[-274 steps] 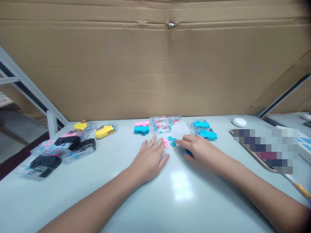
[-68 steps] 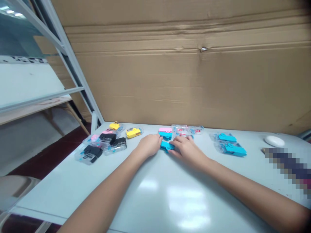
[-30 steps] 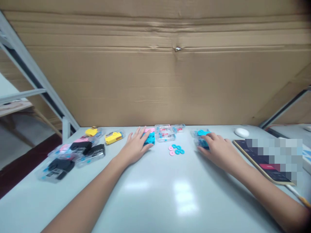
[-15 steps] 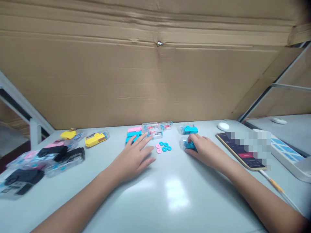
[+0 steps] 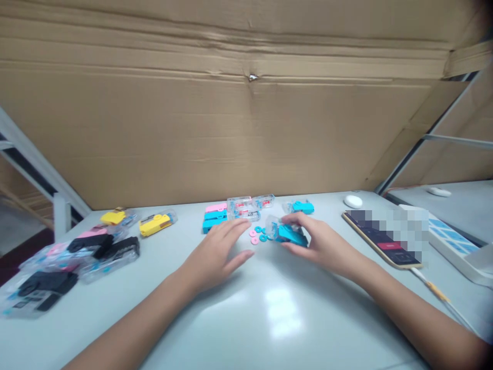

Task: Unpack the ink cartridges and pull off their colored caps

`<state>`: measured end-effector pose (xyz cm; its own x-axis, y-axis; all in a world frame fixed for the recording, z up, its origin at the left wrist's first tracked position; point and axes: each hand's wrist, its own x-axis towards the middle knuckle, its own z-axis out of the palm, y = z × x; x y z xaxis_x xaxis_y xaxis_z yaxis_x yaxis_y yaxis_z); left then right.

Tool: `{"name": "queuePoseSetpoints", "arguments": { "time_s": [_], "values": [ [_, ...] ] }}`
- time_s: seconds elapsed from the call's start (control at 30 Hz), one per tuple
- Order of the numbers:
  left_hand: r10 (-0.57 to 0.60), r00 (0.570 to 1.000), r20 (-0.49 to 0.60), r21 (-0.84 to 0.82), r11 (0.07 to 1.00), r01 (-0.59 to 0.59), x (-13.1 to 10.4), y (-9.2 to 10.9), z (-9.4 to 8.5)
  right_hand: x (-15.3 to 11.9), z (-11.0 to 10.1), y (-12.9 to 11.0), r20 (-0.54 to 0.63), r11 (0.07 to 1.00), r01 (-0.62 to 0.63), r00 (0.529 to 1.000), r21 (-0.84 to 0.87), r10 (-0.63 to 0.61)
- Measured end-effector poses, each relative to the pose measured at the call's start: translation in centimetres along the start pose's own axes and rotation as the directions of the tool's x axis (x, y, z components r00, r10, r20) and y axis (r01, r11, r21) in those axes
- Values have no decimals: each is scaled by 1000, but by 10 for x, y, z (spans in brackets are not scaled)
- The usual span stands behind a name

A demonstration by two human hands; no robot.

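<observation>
My right hand (image 5: 325,239) grips a blue-and-clear plastic case (image 5: 290,235) between thumb and fingers, tilted just above the table. Small blue rings (image 5: 262,238) and pink rings (image 5: 254,240) lie to its left, some partly hidden by the case. My left hand (image 5: 215,254) hovers on the other side of the rings, fingers apart and holding nothing. Beyond its fingertips are blue plastic pieces (image 5: 214,225), a pink one (image 5: 216,207) and several clear cases (image 5: 246,213) with red parts inside. Another blue-and-clear case (image 5: 302,206) rests behind my right hand.
Bagged black pieces (image 5: 48,285) and yellow pieces (image 5: 156,224) lie at the left. On the right are a phone (image 5: 379,241) with a cable, a white power strip (image 5: 450,246) and a white rounded object (image 5: 353,201). A cardboard wall (image 5: 239,139) closes off the back.
My right hand has lifted the blue-and-clear case and carried it left toward the rings. My left hand has turned, its fingers drawn closer together, still holding nothing.
</observation>
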<state>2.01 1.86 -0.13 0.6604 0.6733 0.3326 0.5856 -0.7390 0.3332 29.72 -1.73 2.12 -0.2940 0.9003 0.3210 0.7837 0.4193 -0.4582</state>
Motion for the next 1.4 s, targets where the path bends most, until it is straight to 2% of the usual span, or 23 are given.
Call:
{"name": "queuePoseSetpoints", "arguments": {
  "time_s": [0.1,0.17,0.23,0.3,0.37,0.43,0.57,0.63,0.73,0.83,0.93,1.03,1.17,1.3,1.4],
  "values": [
    [-106,994,-14,-278,955,98,-1,14,-2,-2,6,-29,52,968,53,996,245,-68],
    [-157,988,0,-489,861,137,-2,27,0,-2,13,-43,50,922,56,995,384,-81],
    [-239,970,35,-699,688,195,-2,40,5,0,21,-53,33,887,42,997,461,-64],
    [-301,953,14,-862,479,164,-2,50,11,4,30,-56,19,880,20,999,475,-33],
    [-348,938,2,-936,329,124,-2,55,18,9,36,-55,32,879,-3,999,476,-13],
    [-383,924,20,-969,219,112,-2,56,24,14,41,-52,85,855,-30,996,518,-17],
    [-416,906,79,-990,71,119,-2,54,33,17,43,-45,175,783,-82,984,617,-34],
    [-412,904,114,-991,19,134,-2,53,36,16,42,-42,208,791,-109,978,602,-24],
    [-413,893,179,-982,-14,190,-1,52,37,14,40,-38,252,850,-146,968,507,16],
    [-414,884,215,-970,12,242,0,52,35,14,39,-35,266,885,-140,964,443,19],
    [-388,891,237,-960,49,276,-1,51,36,14,37,-33,291,882,-146,957,448,10],
    [-386,885,261,-944,89,318,-3,49,37,15,35,-32,364,845,-186,931,501,-11],
    [-410,854,319,-908,126,399,-5,46,33,17,31,-29,466,788,-280,885,548,-10],
    [-371,834,408,-869,122,479,-3,41,26,18,26,-25,531,675,-460,839,577,118],
    [-322,829,458,-855,97,510,-1,36,22,19,26,-23,544,640,-496,827,587,143]
  ]
}}
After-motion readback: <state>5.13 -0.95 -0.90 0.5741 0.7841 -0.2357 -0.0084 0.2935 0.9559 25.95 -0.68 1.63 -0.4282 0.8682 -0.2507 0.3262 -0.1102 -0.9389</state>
